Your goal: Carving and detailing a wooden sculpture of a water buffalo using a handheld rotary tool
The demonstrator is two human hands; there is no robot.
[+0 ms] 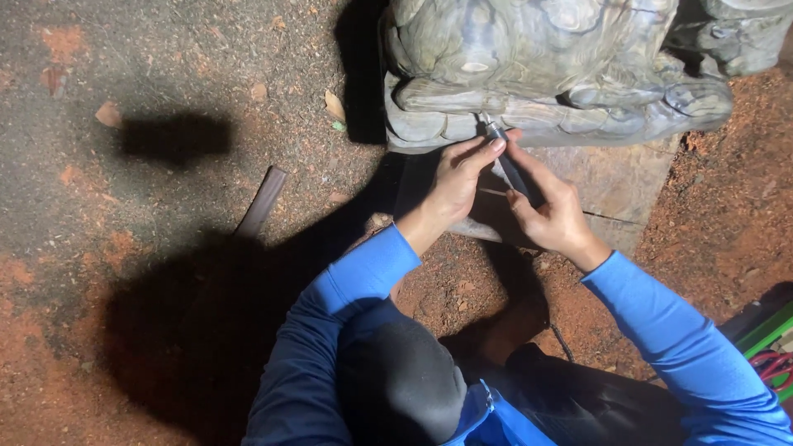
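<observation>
Two hands, left hand (453, 183) and right hand (552, 216), fingers clenched on one chisel (505, 157) against wood carving (545, 70); advise shallow, steady strokes.

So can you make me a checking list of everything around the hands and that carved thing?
Surface: bare ground of reddish dirt and grit, with dark shadows across it.
Job's things: grey-green wooden carving on a flat slab base; a thin metal chisel with its tip against the carving's lower edge.
Clutter: dry leaves, a dark flat strip lying on the ground, wood chips.
Grippers: left hand pinches the chisel near its tip; right hand grips its shaft lower down. Both sleeves are blue.
Cables: nothing seen for sure; red loops at the right edge, too cut off to tell.
Surroundings: a green-edged object at the right edge; lit from above, dark all round.
</observation>
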